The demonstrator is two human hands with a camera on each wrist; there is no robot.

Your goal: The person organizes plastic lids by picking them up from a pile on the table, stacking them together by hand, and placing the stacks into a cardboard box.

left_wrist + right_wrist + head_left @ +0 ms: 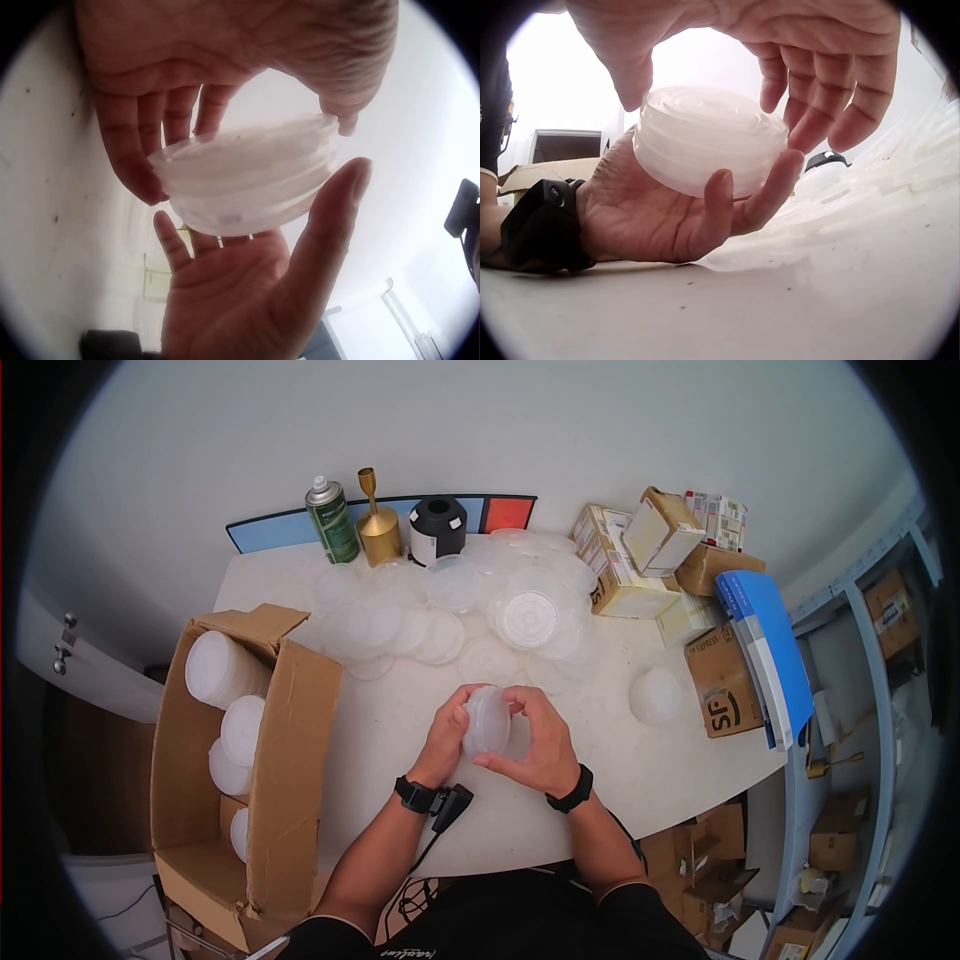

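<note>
A short stack of round translucent plastic lids (pixel 487 722) is held over the front middle of the table, tilted on edge in the head view. My left hand (pixel 444 738) grips it from the left, palm under it and fingers curled up at its rim in the right wrist view. From the right, my right hand (pixel 541 742) spans the stack, thumb at one side and fingertips at the opposite rim. The stack's ridged layers (pixel 705 142) lie evenly on each other. Beyond the hands, many loose lids (pixel 526 619) spread in an overlapping heap.
A cardboard box (pixel 290 760) at the left holds stacks of lids (pixel 225 668). One more pile of lids (pixel 657 695) sits at the right, near a carton (pixel 722 680) and blue binder (pixel 765 650). A spray can (pixel 332 522), brass holder (pixel 380 535) and black-and-white device (pixel 437 530) stand behind.
</note>
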